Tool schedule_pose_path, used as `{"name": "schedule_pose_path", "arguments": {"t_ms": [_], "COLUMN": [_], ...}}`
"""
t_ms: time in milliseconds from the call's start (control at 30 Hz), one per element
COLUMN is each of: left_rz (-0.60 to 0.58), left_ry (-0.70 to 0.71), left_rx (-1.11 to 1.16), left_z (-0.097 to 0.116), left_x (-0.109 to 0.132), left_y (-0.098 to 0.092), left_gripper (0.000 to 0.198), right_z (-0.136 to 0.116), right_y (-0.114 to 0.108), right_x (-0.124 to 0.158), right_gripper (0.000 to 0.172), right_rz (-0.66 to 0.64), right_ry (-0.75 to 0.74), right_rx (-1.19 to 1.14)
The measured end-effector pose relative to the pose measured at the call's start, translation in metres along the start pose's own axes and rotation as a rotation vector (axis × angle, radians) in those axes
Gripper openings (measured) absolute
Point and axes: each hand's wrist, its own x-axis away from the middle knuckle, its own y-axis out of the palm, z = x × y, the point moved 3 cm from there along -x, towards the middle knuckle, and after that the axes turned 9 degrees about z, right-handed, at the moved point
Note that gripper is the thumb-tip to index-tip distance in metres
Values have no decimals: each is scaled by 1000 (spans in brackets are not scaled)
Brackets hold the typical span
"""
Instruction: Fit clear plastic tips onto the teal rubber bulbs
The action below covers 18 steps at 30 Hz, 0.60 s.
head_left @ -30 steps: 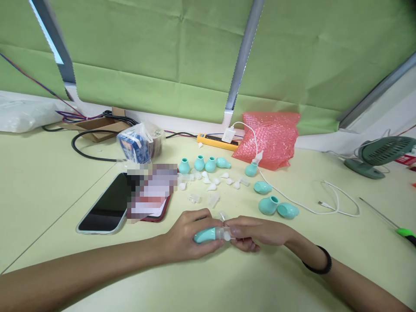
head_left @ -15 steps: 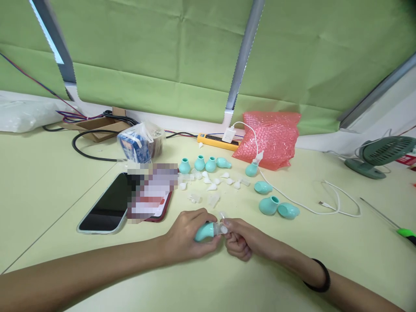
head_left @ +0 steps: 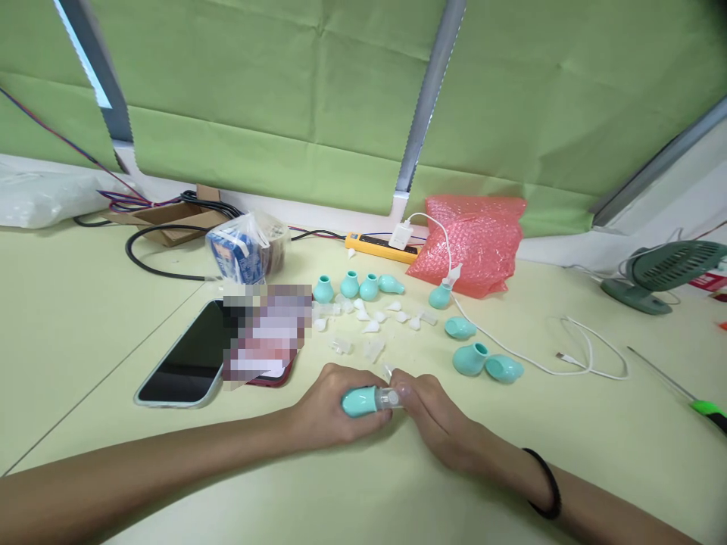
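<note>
My left hand (head_left: 332,409) is closed around a teal rubber bulb (head_left: 359,401), holding it just above the pale green table (head_left: 85,318). My right hand (head_left: 432,416) pinches a small clear plastic tip (head_left: 391,397) that sits at the bulb's mouth. A black band circles my right wrist. Beyond my hands lie several more teal bulbs (head_left: 349,286) in a row, loose clear tips (head_left: 372,325), and other teal bulbs (head_left: 470,359) to the right.
A black phone (head_left: 182,356) and a red-cased item lie at the left. A plastic bag with a blue box (head_left: 244,253), a yellow power strip (head_left: 378,247), pink bubble wrap (head_left: 474,242), a white cable (head_left: 585,356), a green fan (head_left: 659,272) and a green-handled tool (head_left: 704,409) surround the area.
My right hand has turned over and drawn in closer to the bulb, knuckles now up, still pinching the clear tip. My left hand stays closed on the bulb, barely moved.
</note>
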Motion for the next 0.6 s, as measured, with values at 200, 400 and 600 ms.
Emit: {"name": "schedule_pose_path", "arguments": {"t_ms": [200, 400, 600], "left_rz": [6, 21, 7], "left_ry": [34, -5, 42], "left_rx": [66, -108, -187], "left_z": [-2, -8, -8], "left_x": [0, 1, 3], "left_y": [-1, 3, 7], "left_gripper": [15, 16, 14], "right_z": [10, 8, -4], "right_y": [5, 1, -2], "right_x": [-2, -2, 1], "right_gripper": [31, 31, 29], "right_rz": [29, -108, -142], "right_ry": [-397, -230, -74], "right_rx": [308, 394, 226]}}
